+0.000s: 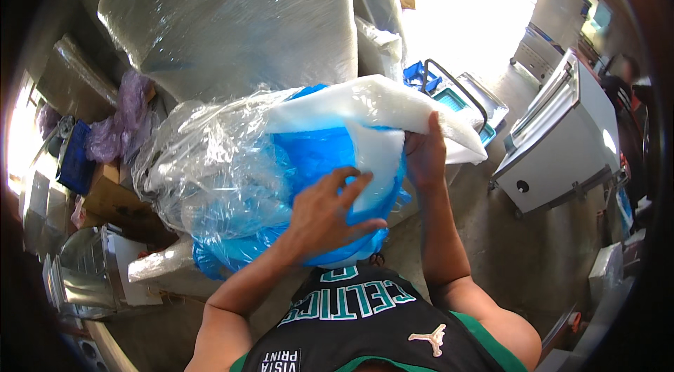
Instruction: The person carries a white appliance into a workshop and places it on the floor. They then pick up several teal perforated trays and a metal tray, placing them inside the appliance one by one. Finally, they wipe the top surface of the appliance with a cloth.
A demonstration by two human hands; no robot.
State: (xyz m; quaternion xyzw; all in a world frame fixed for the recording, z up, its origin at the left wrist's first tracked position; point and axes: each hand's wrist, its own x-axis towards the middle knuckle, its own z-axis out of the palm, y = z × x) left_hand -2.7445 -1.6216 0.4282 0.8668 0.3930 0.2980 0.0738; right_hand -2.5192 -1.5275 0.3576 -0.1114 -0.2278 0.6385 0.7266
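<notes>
A bright blue plastic bag (316,151) lies spread in front of me, its mouth facing up. White foam sheet (337,105) runs along its far edge, and a white flap (375,161) of what looks like the same foam hangs into the bag. My left hand (324,212) hovers over the bag's near side, fingers apart and nothing in them. At the right end, my right hand (427,154) grips the foam sheet's edge; part of its fingers is hidden. Crinkled clear plastic film (210,168) covers the left side of the bundle.
Behind the bundle stands a large film-wrapped block (239,21). A grey wheeled cabinet (562,140) is at right, near a cart (477,101) with blue-green trays. Purple wrap (116,126), a blue bin (74,161) and cardboard boxes (116,196) crowd the left.
</notes>
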